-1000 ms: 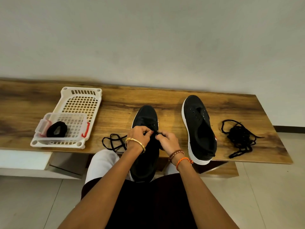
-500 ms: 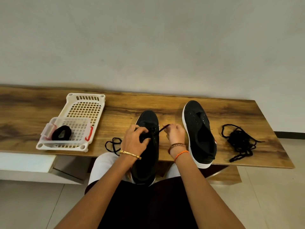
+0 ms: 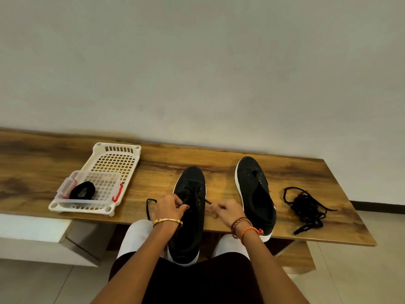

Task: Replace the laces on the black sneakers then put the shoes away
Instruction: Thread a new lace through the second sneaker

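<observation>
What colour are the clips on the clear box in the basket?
Red clips, one at each end of the clear box; seen in the head view.

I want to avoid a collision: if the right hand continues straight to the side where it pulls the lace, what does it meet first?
Probably the unlaced sneaker, beside the right hand; depth is unclear.

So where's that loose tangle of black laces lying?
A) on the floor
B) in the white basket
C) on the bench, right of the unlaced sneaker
C: the tangle of black laces lies on the wooden bench, right of the unlaced sneaker.
</observation>
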